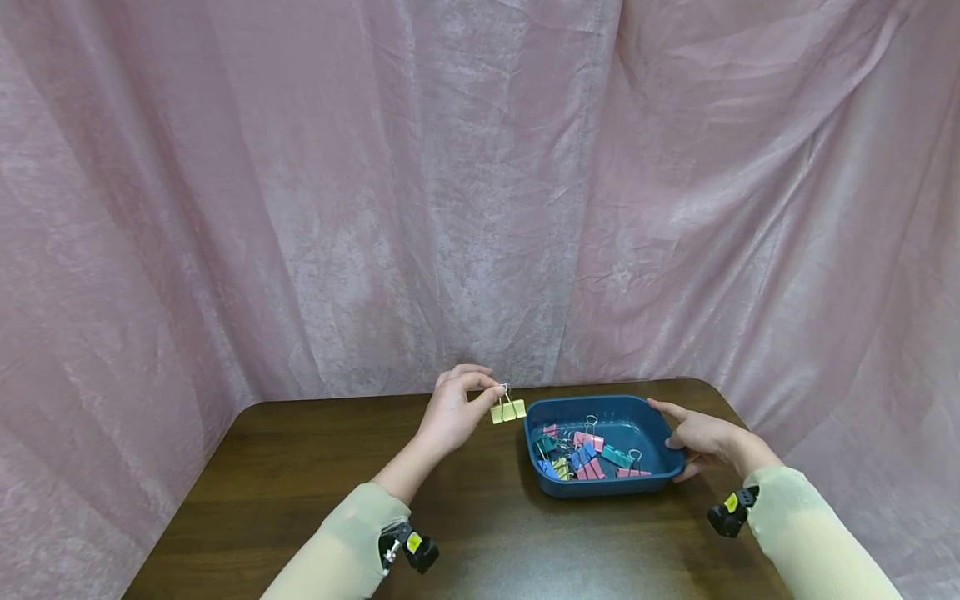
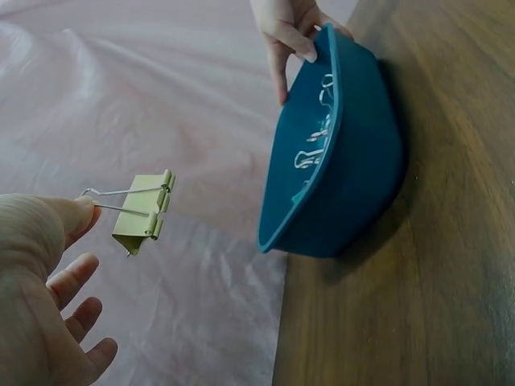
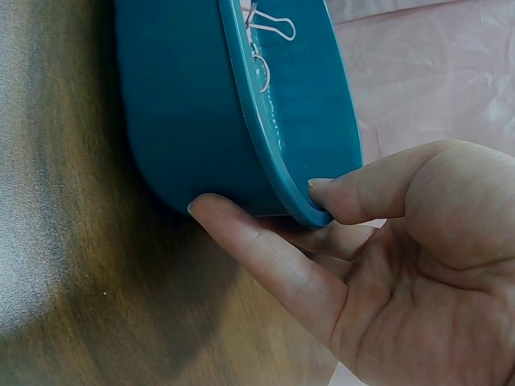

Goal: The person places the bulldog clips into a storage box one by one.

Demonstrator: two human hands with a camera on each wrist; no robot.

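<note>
My left hand [image 1: 456, 410] pinches a yellow binder clip [image 1: 508, 411] by its wire handles between thumb and index finger. The clip hangs in the air just left of a blue plastic bin [image 1: 603, 492]; in the left wrist view, the other fingers [image 2: 84, 318] are spread away from the clip [image 2: 143, 211]. My right hand [image 1: 708, 439] grips the bin's right end, with the thumb [image 3: 362, 189] inside the rim and the fingers against the outer wall. Inside lie several binder clips in pink, blue, teal and yellow, including a blue one [image 1: 582, 455] and a teal one [image 1: 617, 456].
The bin stands on a dark brown wooden table [image 1: 300, 492], toward its back right. A pink curtain [image 1: 450, 208] hangs right behind the table's back edge and along both sides. Each forearm carries a small black wrist camera [image 1: 420, 552].
</note>
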